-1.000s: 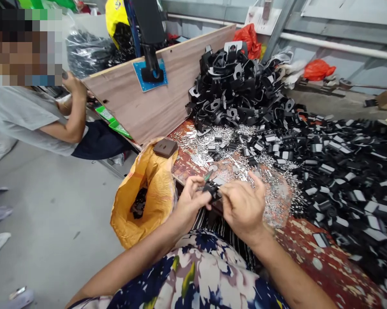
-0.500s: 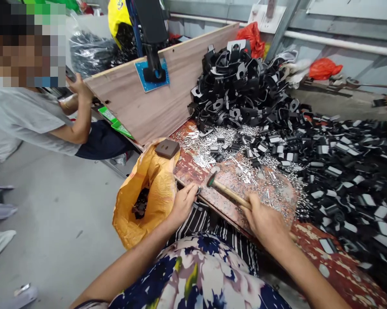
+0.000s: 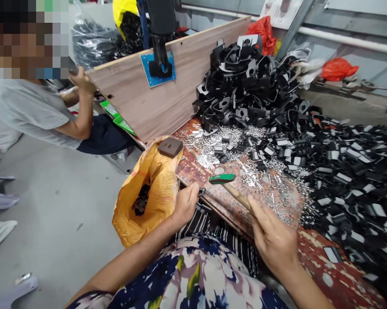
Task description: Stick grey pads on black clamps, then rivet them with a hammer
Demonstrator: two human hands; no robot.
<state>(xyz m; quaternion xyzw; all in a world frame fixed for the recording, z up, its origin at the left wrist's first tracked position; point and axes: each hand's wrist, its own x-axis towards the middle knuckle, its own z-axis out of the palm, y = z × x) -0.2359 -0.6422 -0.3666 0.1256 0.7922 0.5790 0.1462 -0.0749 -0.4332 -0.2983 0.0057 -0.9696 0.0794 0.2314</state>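
My right hand (image 3: 273,240) grips the wooden handle of a small hammer (image 3: 227,184) with a green head, raised just above the table edge. My left hand (image 3: 186,204) pinches a small black clip part (image 3: 202,192) against the near edge of the worn red table (image 3: 338,279), right under the hammer head. Loose silver pins (image 3: 260,180) lie scattered on the table just beyond both hands.
A large heap of black clip parts (image 3: 251,81) rises at the back and spreads across the right side. A yellow sack (image 3: 154,197) holding black parts hangs open at the table's left corner. A wooden board (image 3: 167,90) stands behind. Another person's arm (image 3: 80,107) works at the left.
A second ago both hands held the black part together. My right hand then took up the hammer, and its head now sits higher over the part held at the table edge.
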